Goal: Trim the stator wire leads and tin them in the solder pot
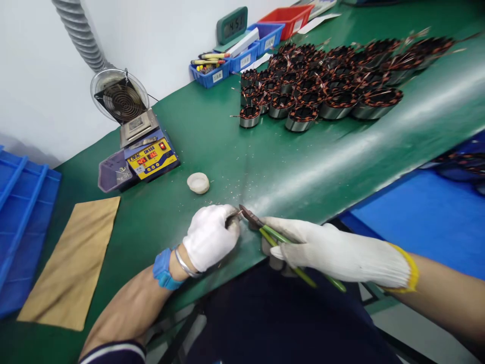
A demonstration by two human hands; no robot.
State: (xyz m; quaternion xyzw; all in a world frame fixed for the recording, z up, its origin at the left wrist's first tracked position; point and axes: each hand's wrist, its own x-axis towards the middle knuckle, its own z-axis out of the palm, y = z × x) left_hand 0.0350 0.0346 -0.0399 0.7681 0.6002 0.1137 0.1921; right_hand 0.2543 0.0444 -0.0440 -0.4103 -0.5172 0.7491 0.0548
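Note:
Both my hands wear white gloves at the near edge of the green table (235,146). My left hand (212,235) is curled shut around a small object, mostly hidden, with a bit of metal showing at the fingertips. My right hand (333,250) grips green-handled cutters (265,232), whose dark jaws point left and meet the thing in my left hand. Tiny wire scraps lie on the mat just beyond the jaws.
Several copper-wound stators (326,76) crowd the far right of the table. A soldering station (147,156) and fume fan (119,96) stand at left, a small white dish (198,182) nearby. Blue bins (242,50), a clock (232,24), a brown sheet (71,263) and a blue crate (18,212) also show.

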